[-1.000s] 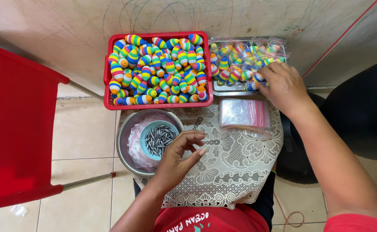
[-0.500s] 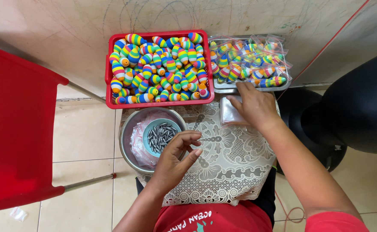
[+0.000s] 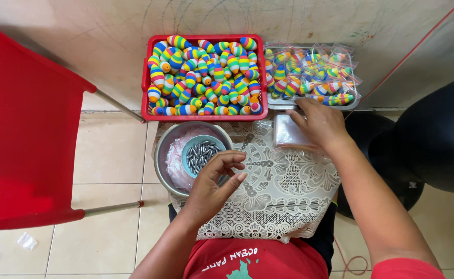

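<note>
My right hand [image 3: 320, 124] is resting on a stack of clear plastic bags [image 3: 289, 132], glossy and faintly crinkled. My left hand [image 3: 211, 186] is hovering over the lace cloth [image 3: 278, 191], cream, matt, openwork in texture. The metal bowl [image 3: 165, 155] is showing a dull brushed finish; inside it a small teal plastic cup [image 3: 188, 150] is holding smooth grey metal pieces [image 3: 201, 154] with a slight sheen. The striped floats [image 3: 201, 72] are looking matt, foam-like, in a glossy red plastic basket [image 3: 147, 82]. The bagged floats [image 3: 309, 72] are lying on a metal tray [image 3: 284, 103]. The floor tiles [image 3: 113, 155] are looking smooth and semi-gloss.
</note>
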